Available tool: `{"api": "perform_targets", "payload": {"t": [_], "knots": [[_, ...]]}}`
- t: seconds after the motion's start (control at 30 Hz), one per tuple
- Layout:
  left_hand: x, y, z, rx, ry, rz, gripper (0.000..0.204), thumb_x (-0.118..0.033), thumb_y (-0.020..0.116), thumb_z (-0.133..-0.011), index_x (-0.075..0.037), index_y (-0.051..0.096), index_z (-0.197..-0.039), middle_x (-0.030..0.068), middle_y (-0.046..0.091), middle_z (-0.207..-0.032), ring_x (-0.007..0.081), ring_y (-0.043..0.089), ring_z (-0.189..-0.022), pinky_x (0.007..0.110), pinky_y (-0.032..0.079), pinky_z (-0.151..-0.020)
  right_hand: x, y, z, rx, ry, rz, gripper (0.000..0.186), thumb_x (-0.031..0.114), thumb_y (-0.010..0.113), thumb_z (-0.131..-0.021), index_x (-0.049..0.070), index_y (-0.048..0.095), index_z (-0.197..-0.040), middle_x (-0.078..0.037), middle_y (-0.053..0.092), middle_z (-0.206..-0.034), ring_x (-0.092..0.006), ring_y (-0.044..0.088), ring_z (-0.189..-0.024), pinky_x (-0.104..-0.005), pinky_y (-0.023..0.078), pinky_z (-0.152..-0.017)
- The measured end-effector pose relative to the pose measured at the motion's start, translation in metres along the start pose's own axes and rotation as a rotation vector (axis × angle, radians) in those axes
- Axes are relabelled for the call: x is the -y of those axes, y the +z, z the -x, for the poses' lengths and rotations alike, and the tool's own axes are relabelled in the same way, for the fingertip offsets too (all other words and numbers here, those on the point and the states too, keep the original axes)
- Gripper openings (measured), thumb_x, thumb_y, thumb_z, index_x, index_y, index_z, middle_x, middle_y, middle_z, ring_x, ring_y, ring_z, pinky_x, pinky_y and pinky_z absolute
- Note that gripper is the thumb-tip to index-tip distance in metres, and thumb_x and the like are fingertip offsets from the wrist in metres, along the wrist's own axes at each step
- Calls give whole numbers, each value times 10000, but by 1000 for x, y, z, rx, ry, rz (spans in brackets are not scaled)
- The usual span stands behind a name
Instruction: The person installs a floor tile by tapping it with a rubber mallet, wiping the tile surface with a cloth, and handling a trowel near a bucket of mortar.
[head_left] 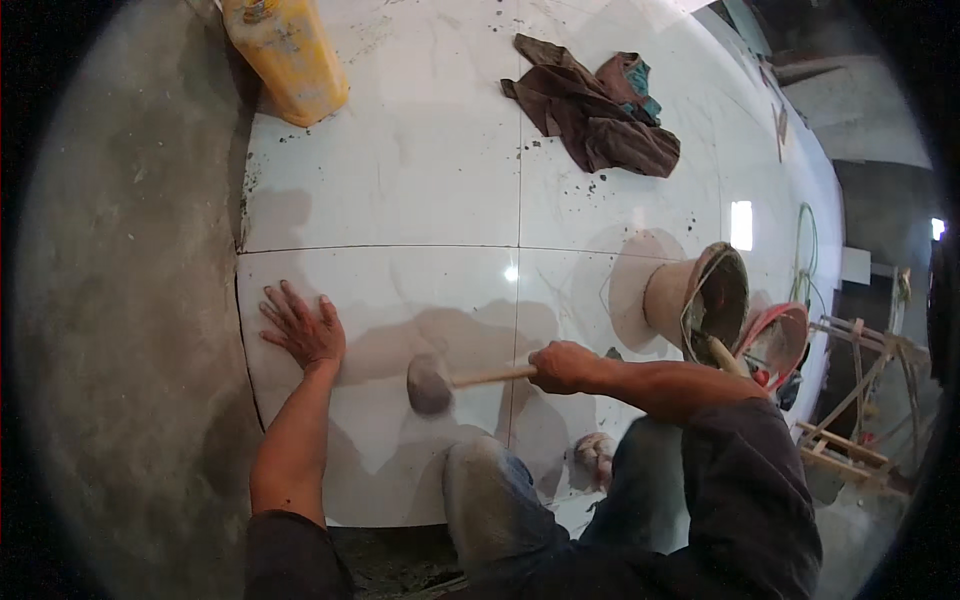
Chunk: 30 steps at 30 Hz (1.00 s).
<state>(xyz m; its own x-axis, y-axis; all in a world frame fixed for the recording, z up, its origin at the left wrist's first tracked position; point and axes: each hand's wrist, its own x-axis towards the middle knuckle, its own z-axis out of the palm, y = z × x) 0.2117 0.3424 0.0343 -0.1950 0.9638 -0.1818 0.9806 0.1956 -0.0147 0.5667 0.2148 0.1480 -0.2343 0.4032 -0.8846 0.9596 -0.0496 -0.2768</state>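
My left hand point(305, 325) lies flat with spread fingers on a large white tile point(380, 285), near its left edge where it borders bare grey concrete. My right hand point(560, 367) grips the wooden handle of a rubber mallet point(430, 390), whose dark, blurred head is low over or on the same tile, to the right of my left hand. My knee point(480, 480) shows at the bottom, close below the mallet head.
A tan bucket point(665, 300) with a handled tool and a red container point(790, 330) stand at right, near wooden framing point(850, 450) and a green hose. A yellow jerrycan point(290, 65) sits at upper left, a crumpled brown cloth point(600, 120) at upper right. Concrete floor point(140, 280) borders the left.
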Motion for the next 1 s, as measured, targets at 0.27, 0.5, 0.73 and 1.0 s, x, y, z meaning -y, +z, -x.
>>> {"api": "perform_targets", "payload": {"t": [0.27, 0.5, 0.73, 1.0], "knots": [[2, -11, 2, 1, 192, -20, 712, -465, 408, -941, -172, 132, -1529, 137, 14, -1592, 392, 1, -1455, 658, 3, -1108, 46, 60, 6, -237, 115, -179, 235, 305, 584, -868, 71, 604, -862, -170, 654, -786, -399, 646, -751, -509, 513, -687], [5, 3, -1, -121, 220, -30, 716, -419, 431, -915, -162, 155, -1524, 131, 38, -1591, 387, 12, -1456, 638, 2, -1122, 56, 102, -12, -359, 129, -369, 251, 309, 586, -872, 59, 608, -896, -192, 639, -752, -424, 631, -725, -509, 508, -665], [-31, -25, -27, 187, 889, -255, 748, -326, 477, -838, -126, 207, -1506, 122, 96, -1586, 373, 41, -1458, 616, -1, -1141, 70, 115, -5, -255, 106, -705, 171, 201, 624, -842, 55, 540, -819, -214, 593, -691, -437, 598, -689, -506, 470, -608], [-49, -19, -29, 75, 901, -71, 783, -314, 470, -825, -80, 167, -1509, 126, 92, -1588, 358, 41, -1463, 598, -22, -1148, 73, 123, -8, -369, -228, -712, 196, 208, 637, -828, 56, 539, -902, -178, 623, -746, -411, 628, -725, -516, 490, -656]]}}
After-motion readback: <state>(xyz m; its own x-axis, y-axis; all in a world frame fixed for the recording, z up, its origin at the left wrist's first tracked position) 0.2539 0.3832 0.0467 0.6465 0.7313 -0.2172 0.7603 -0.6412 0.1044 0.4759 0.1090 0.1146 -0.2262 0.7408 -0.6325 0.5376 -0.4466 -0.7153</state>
